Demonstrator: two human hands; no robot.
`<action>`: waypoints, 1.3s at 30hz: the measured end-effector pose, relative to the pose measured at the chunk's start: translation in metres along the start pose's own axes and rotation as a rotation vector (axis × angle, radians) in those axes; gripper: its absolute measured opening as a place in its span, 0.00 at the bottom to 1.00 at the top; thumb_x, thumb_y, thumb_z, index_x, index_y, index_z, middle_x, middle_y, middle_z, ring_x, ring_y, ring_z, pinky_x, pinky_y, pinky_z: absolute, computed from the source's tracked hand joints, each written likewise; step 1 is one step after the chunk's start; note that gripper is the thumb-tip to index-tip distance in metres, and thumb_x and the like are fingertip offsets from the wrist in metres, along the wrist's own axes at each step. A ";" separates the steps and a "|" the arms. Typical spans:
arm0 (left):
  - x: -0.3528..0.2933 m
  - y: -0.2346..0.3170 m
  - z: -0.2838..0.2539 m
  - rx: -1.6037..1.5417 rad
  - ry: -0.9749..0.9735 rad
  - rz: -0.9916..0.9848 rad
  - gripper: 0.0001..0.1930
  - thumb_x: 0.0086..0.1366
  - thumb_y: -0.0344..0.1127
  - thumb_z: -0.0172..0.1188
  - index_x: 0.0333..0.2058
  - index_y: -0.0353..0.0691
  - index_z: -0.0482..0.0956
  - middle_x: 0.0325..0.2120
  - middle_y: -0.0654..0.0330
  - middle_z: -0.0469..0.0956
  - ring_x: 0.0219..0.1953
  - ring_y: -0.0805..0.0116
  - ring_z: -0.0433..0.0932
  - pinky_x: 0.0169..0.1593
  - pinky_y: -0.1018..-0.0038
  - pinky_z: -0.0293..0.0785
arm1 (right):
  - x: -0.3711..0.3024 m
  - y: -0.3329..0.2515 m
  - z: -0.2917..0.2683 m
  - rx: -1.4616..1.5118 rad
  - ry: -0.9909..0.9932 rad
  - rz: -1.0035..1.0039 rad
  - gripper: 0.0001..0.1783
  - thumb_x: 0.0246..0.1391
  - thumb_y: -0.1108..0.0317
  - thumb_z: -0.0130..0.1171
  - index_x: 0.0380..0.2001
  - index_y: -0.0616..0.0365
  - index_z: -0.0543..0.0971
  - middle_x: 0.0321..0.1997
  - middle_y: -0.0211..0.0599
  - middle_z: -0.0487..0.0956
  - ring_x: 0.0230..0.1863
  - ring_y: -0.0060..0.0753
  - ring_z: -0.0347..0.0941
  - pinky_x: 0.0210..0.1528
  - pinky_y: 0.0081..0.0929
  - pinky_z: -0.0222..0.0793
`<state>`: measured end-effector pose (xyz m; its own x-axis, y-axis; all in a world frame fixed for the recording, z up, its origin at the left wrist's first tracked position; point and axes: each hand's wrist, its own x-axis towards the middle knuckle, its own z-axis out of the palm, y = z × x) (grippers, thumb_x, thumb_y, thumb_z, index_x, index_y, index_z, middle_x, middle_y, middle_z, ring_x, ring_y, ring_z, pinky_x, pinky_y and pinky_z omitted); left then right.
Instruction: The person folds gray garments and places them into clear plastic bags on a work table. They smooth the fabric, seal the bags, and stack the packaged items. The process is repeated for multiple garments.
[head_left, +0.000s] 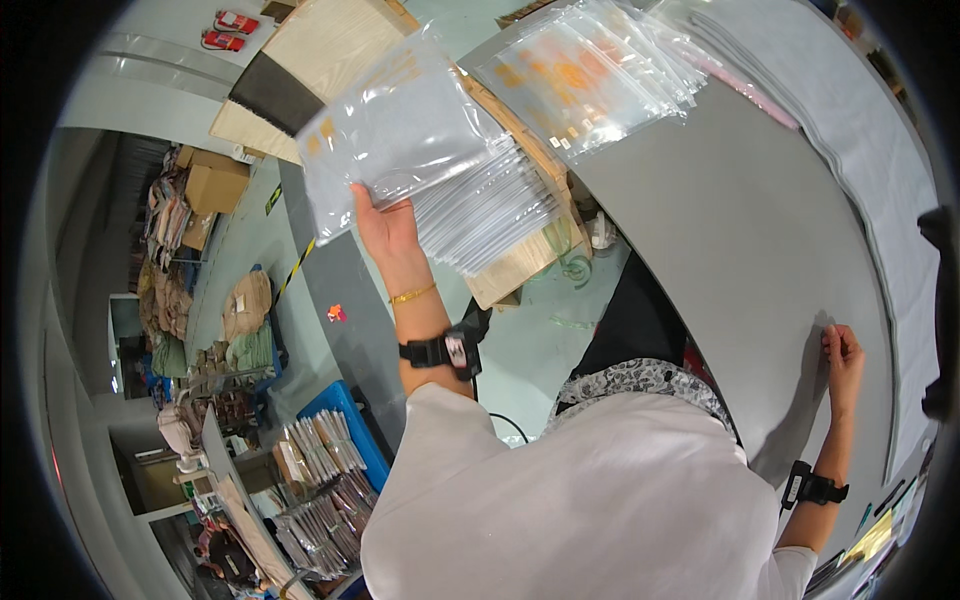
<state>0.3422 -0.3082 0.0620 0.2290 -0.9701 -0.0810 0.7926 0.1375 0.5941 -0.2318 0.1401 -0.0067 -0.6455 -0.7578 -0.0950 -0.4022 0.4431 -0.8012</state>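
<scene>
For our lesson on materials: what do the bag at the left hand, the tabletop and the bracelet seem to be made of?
Bag: glossy, clear plastic film, by its bright highlights and wrinkles.
Tabletop: smooth, matt grey, perhaps laminate; no grain shows.
Bracelet: probably metal, judging by its shiny gold colour.

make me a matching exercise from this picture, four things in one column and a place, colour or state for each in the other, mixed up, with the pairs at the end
Things:
1. left hand
2. right hand
3. fire extinguishers
4. bin

Places, colours or states:
A. red, near the top left of the view
B. holding the edge of a clear plastic bag
C. blue, toward the lower left of the view
D. fingers curled, seen against the grey table

Right pairs: 1-B; 2-D; 3-A; 4-C
</scene>
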 end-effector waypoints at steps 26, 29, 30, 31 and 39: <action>-0.060 -0.171 0.078 0.899 -0.623 -0.628 0.22 0.79 0.52 0.53 0.48 0.35 0.79 0.30 0.59 0.83 0.26 0.70 0.77 0.31 0.74 0.73 | -0.075 0.109 -0.145 -0.511 1.048 0.139 0.08 0.60 0.64 0.67 0.42 0.50 0.86 0.44 0.33 0.82 0.47 0.38 0.79 0.49 0.37 0.76; -0.132 -0.257 0.158 1.042 -0.927 -0.702 0.18 0.80 0.46 0.52 0.48 0.35 0.79 0.33 0.58 0.83 0.28 0.71 0.80 0.31 0.74 0.77 | -0.074 0.132 -0.161 -0.432 1.012 0.151 0.09 0.60 0.64 0.67 0.43 0.49 0.86 0.46 0.31 0.82 0.47 0.38 0.79 0.49 0.37 0.76; -0.162 -0.284 0.178 1.032 -1.031 -0.738 0.17 0.79 0.45 0.53 0.47 0.36 0.79 0.33 0.58 0.83 0.28 0.71 0.81 0.32 0.74 0.79 | -0.075 0.136 -0.164 -0.434 0.973 0.206 0.09 0.60 0.65 0.66 0.43 0.49 0.87 0.44 0.31 0.82 0.46 0.38 0.79 0.49 0.36 0.76; -0.194 -0.310 0.196 0.985 -1.183 -0.769 0.16 0.79 0.45 0.54 0.46 0.36 0.80 0.32 0.58 0.83 0.29 0.72 0.82 0.32 0.74 0.81 | -0.074 0.137 -0.170 -0.384 0.929 0.301 0.09 0.61 0.65 0.65 0.43 0.50 0.87 0.44 0.31 0.83 0.46 0.38 0.79 0.49 0.36 0.76; -0.408 -0.479 0.297 0.819 -2.102 0.709 0.16 0.72 0.42 0.63 0.48 0.34 0.81 0.42 0.56 0.81 0.48 0.55 0.78 0.53 0.63 0.76 | -0.072 0.123 -0.222 -0.079 0.711 0.137 0.10 0.65 0.65 0.64 0.46 0.55 0.83 0.49 0.35 0.86 0.49 0.34 0.82 0.50 0.32 0.78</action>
<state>-0.2991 -0.0379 0.0481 -0.8203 0.2886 0.4938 0.4598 0.8462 0.2693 -0.3789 0.3557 0.0324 -0.9485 -0.2102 0.2372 -0.3158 0.5653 -0.7620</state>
